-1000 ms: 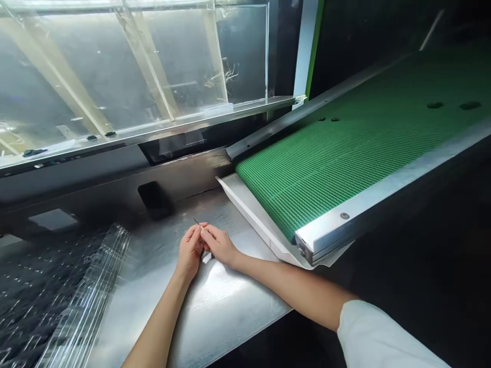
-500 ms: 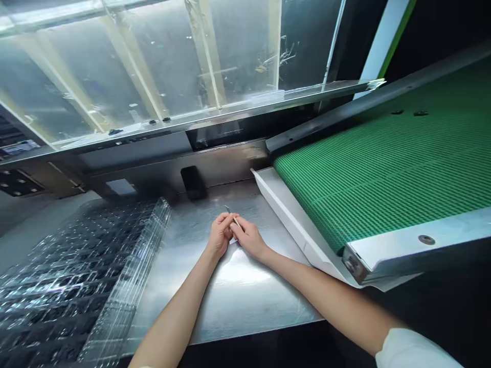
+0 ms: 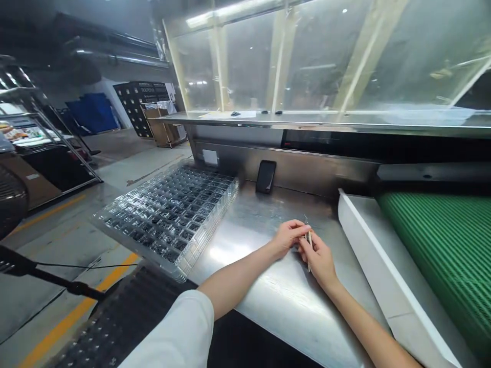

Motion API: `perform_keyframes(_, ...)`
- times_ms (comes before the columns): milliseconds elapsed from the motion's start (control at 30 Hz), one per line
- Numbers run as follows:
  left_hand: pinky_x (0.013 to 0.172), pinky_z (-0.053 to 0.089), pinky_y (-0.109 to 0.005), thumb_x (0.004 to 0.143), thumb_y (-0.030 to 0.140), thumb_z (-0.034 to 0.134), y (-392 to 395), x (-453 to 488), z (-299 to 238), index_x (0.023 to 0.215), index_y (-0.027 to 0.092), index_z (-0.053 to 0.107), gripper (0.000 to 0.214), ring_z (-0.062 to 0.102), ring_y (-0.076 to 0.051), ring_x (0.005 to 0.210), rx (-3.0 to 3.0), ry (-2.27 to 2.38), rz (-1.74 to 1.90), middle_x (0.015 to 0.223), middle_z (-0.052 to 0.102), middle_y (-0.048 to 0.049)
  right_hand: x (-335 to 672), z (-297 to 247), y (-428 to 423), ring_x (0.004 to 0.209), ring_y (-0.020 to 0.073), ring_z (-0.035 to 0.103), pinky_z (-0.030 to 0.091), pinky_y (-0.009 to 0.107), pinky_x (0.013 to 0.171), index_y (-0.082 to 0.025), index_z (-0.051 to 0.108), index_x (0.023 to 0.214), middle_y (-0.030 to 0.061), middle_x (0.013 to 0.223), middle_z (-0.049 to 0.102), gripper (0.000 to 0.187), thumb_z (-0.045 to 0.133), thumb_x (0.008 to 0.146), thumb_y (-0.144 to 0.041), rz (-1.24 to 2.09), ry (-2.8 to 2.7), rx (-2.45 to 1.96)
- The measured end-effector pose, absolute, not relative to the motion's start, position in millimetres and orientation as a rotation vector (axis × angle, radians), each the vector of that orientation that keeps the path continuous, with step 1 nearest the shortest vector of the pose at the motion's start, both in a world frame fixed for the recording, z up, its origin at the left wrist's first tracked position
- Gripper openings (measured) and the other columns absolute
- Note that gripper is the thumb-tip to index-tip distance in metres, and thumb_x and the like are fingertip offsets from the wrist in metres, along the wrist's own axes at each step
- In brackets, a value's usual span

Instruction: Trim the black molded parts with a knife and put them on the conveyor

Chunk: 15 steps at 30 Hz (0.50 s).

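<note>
Both of my hands meet over the middle of a steel worktable (image 3: 268, 291). My right hand (image 3: 319, 258) is closed around thin tweezers (image 3: 309, 240), whose tip points up and away from me. My left hand (image 3: 288, 236) is pinched against the tweezers' upper part, fingertips touching the right hand's. Whether anything small sits between the fingers cannot be made out.
A stack of clear plastic compartment trays (image 3: 172, 212) lies on the table's left end. A dark phone (image 3: 265, 176) leans against the back panel. A white trough (image 3: 387, 271) and a green mesh conveyor belt (image 3: 441, 245) lie to the right. Clear panels (image 3: 307, 56) rise behind a shelf.
The view has swung left, bringing the tray stack, phone and factory floor into sight. My hands stay together on the tweezers in the same pinch.
</note>
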<state>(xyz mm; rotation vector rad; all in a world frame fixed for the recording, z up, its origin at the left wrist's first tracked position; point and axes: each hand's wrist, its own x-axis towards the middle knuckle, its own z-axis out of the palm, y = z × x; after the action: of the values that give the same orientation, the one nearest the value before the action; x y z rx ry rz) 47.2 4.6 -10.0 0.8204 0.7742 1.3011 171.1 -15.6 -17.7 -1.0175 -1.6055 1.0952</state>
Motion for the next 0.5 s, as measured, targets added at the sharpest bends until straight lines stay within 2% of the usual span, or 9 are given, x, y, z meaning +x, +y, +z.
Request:
perform_keyframes(133, 0.042, 0.039, -0.023, 0.046, 0.067, 0.098, 4.8, 46.8, -12.1, 0.081, 0.016, 0.064, 0.070, 0.054, -0.010, 0.047, 0.812, 0.758, 1.289, 0.070, 0.066, -0.0008, 172.2, -14.3, -18.6, 0.052, 0.0156, 0.047, 0.040, 0.029, 0.047, -0.022, 0.057, 0.092, 0.0013, 0.067, 0.055, 0.052, 0.066, 0.086, -0.073, 1.116, -1.607, -1.059)
perform_keyframes(300, 0.039, 0.039, -0.022, 0.049, 0.068, 0.097, -1.8, 46.5, -5.1, 0.080, 0.016, 0.062, 0.070, 0.053, -0.010, 0.045, 0.821, 0.773, 1.274, 0.065, 0.063, 0.0021, 170.1, -11.9, -22.1, 0.051, 0.0132, 0.045, 0.036, 0.026, 0.047, -0.021, 0.056, 0.089, -0.0008, 0.065, 0.053, 0.061, 0.066, 0.083, -0.081, 1.136, -1.575, -1.075)
perform_keyframes(500, 0.037, 0.037, -0.022, 0.052, 0.067, 0.096, -7.4, 47.6, 0.8, 0.080, 0.017, 0.059, 0.069, 0.053, -0.009, 0.045, 0.794, 0.814, 1.276, 0.070, 0.066, 0.0001, 172.6, -17.6, -20.5, 0.052, 0.0153, 0.047, 0.035, 0.027, 0.049, -0.019, 0.062, 0.099, -0.0004, 0.065, 0.056, 0.059, 0.060, 0.088, -0.077, 1.138, -1.587, -1.118)
